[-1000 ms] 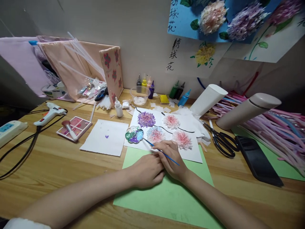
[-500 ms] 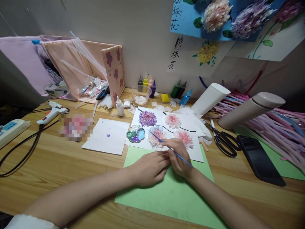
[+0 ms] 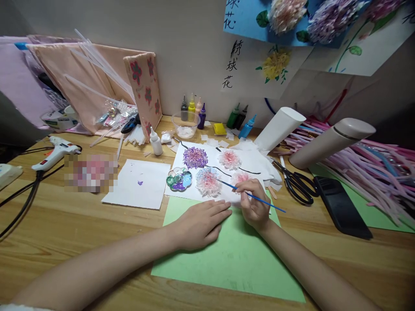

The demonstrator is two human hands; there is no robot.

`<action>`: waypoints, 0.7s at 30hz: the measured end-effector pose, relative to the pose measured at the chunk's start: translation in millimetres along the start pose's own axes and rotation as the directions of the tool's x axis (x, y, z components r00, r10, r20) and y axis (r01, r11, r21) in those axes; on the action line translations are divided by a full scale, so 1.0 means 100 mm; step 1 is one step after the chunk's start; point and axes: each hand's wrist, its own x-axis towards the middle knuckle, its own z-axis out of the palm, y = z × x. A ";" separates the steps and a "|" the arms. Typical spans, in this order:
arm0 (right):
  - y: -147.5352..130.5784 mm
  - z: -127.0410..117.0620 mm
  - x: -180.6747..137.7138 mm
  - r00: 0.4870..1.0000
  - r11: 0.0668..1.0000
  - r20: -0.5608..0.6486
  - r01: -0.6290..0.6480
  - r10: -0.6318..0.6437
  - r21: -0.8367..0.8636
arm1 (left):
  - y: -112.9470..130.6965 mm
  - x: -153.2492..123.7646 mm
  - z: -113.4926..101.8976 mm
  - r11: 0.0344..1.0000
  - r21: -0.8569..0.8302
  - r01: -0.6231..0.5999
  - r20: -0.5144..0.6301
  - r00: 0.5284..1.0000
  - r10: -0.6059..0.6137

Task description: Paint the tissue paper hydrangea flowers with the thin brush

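Paintbrush (image 3: pixel 256 198) (blue) over paper flower (image 3: pixel 207 182)

Craft corner at a home hobby desk. Wooden desk (image 3: pixel 65 224) set against a plain wall. On the wall: paper-flower pictures (image 3: pixel 275 65) with hand-brushed characters. Along the desk's far edge: small paint bottles (image 3: pixel 194 108), a clear bowl (image 3: pixel 185 123), a glue bottle (image 3: pixel 155 142). Towards the left edge: a hot-glue gun (image 3: pixel 56 153) with its cable. At the middle: a flower-shaped palette (image 3: pixel 179 179) beside a white sheet with tissue flowers (image 3: pixel 207 181), lying on green paper (image 3: pixel 233 259). Towards the right edge: scissors (image 3: pixel 296 185) and a heap of pink strips (image 3: pixel 372 168).
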 end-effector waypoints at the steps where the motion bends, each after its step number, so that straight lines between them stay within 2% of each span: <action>1: 0.00 0.00 0.00 1.000 1.000 0.003 -0.002 0.002 0.002 | 0.00 0.00 0.00 1.000 0.000 -0.001 -0.001 1.000 0.001; 12: 0.00 0.00 0.01 1.000 1.000 0.008 -0.013 0.013 0.014 | 0.01 0.01 -0.01 1.000 0.006 0.005 0.011 1.000 -0.005; 21: -0.04 0.01 0.06 0.998 1.000 0.058 0.001 0.001 -0.029 | 0.00 0.00 0.00 1.000 0.016 0.003 0.012 1.000 -0.003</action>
